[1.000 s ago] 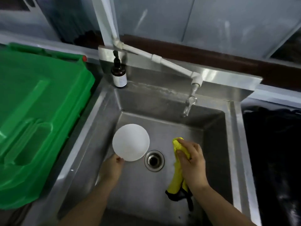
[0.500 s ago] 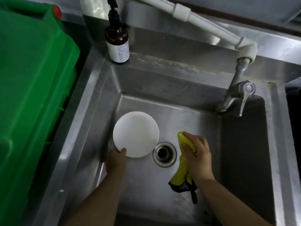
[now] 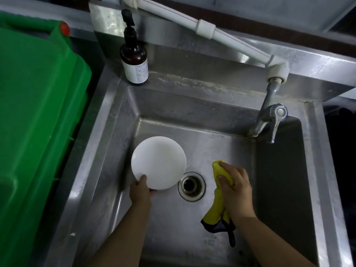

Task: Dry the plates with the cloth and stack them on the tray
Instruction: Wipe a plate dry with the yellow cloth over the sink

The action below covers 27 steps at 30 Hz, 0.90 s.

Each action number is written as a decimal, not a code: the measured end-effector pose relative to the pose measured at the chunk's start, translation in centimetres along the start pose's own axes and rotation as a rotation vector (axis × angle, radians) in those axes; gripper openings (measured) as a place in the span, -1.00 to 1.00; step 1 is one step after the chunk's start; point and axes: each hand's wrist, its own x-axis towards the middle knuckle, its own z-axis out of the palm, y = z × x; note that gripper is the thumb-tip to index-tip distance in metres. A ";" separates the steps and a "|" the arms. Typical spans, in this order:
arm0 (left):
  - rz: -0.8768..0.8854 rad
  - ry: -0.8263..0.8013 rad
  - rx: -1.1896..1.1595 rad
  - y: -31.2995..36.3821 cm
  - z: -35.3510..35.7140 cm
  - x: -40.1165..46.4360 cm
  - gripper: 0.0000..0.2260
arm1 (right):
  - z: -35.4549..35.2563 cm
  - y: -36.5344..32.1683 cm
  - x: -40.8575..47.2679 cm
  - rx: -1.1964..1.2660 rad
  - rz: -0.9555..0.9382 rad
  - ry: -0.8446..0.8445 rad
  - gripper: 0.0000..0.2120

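A round white plate (image 3: pixel 159 162) is inside the steel sink (image 3: pixel 119 116), left of the drain (image 3: pixel 191 185). My left hand (image 3: pixel 140 191) grips the plate's near rim, thumb on top. My right hand (image 3: pixel 235 187) holds a yellow cloth (image 3: pixel 218 201) with a dark trim, bunched in its curled fingers to the right of the drain; the cloth's lower end hangs down toward the sink floor. Plate and cloth are apart. No tray is in view.
A large green plastic bin (image 3: pixel 38 122) stands against the sink's left side. A brown pump bottle (image 3: pixel 134 60) sits on the sink's back left corner. A metal tap (image 3: pixel 267 120) on a white pipe (image 3: pixel 204 29) reaches over the basin's back right.
The view has drawn closer to the sink. My left hand has taken a firmer hold of the plate's rim, thumb now on top. The right hand keeps the cloth, barely moved.
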 end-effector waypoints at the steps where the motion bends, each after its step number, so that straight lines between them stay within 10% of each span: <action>1: -0.016 -0.036 -0.006 0.2 0.1 -0.1 -0.60 | -0.3 0.0 0.0 0.004 -0.007 0.005 -0.56; 15: 0.172 -0.307 0.128 1.8 -0.4 -6.1 -0.69 | -6.4 0.4 -1.8 -0.009 -0.112 0.020 -0.61; 27: 0.800 -0.256 0.274 7.2 -1.3 -25.2 -0.83 | -16.0 -3.0 -5.2 0.029 -0.404 0.017 -0.58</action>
